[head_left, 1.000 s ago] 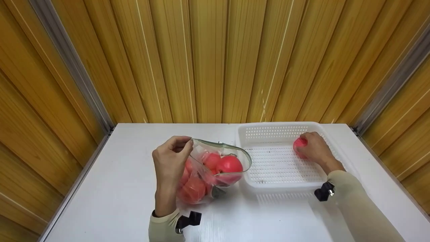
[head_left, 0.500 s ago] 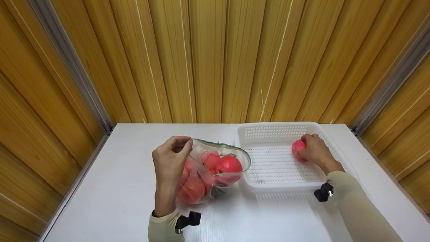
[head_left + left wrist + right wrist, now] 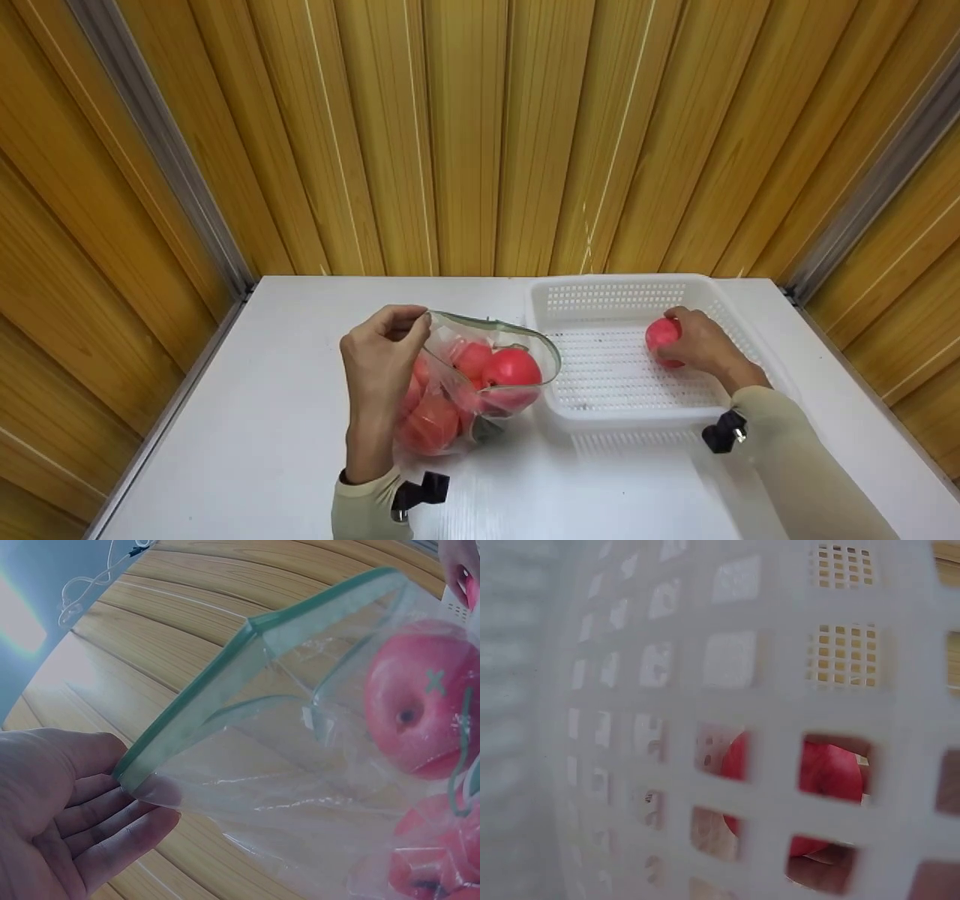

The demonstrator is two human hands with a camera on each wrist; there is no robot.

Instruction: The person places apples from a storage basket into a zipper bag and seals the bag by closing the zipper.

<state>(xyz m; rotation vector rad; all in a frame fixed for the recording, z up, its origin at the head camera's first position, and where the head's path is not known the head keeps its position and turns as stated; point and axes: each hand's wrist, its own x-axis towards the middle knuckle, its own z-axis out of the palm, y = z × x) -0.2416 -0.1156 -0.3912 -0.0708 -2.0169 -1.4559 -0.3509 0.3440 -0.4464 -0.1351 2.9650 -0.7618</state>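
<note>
My left hand (image 3: 377, 367) pinches the rim of a clear zip bag (image 3: 259, 780) with a green seal strip. In the left wrist view the rim corner lies between thumb and fingers, and the bag's mouth gapes. Several red apples (image 3: 512, 367) fill the bag, which rests on the table. My right hand (image 3: 703, 343) grips a red apple (image 3: 661, 337) inside the white basket (image 3: 626, 413), thumb and fingers around its right side. Through the basket's holes, the right wrist view shows that apple (image 3: 830, 769) only in part.
The basket stands right of the bag, its left wall close to the bag's mouth. A white table (image 3: 285, 420) lies under everything. Yellow wood-pattern walls (image 3: 465, 135) rise behind the table and at both sides.
My right hand has shifted the apple slightly left and toward me within the basket. The left hand and bag stay in place.
</note>
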